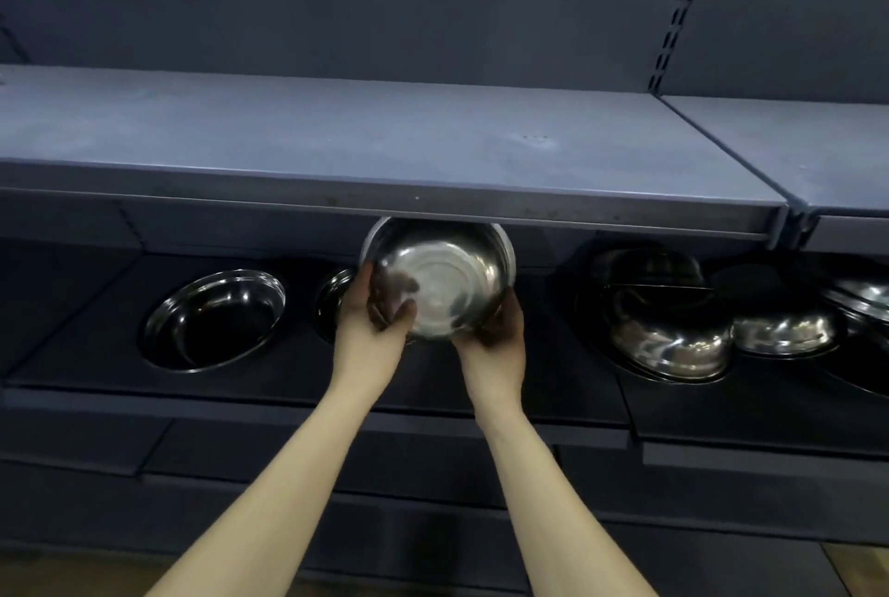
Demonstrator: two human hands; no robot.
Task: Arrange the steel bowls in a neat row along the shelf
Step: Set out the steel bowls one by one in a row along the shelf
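Observation:
Both my hands hold one steel bowl tilted so its underside faces me, just under the front lip of the upper shelf. My left hand grips its left rim and my right hand its lower right rim. On the dark lower shelf an upright steel bowl sits at the left. A second bowl stands beside it, half hidden behind my left hand. At the right lies a jumbled pile of steel bowls, some overturned.
A blue-grey upper shelf juts out above the lower one, its front edge right over the held bowl. A slotted upright runs up the back panel at the right. More bowls sit at the far right edge.

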